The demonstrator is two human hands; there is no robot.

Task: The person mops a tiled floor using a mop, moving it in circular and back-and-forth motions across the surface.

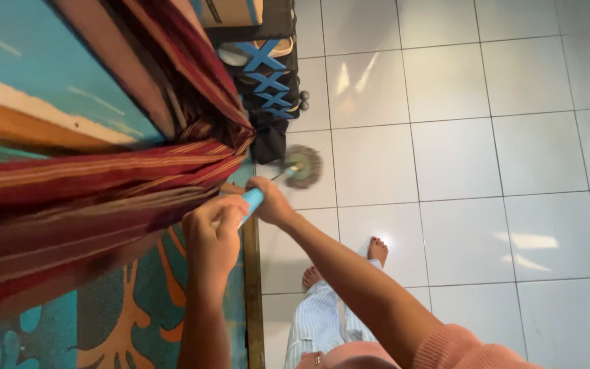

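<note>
Nearest, bare feet (377,249) planted on the white tiled floor (486,171), striped trouser leg (319,321) below. Higher, left hand (213,236) wrapped shut around the blue mop handle (253,199), fingers (230,220) curled over its top end as a pivot. Just beyond, right hand (271,201) clenched lower on the same handle, arm stretched, seemingly to steer. Further out, round stringy mop head (303,166) pressed flat on a tile, close beside the dark shoe rack (268,75) holding blue-strapped sandals (264,58). Alongside, striped red cloth (90,184) draped over a teal patterned mattress (49,89), edge hanging near both hands.
</note>
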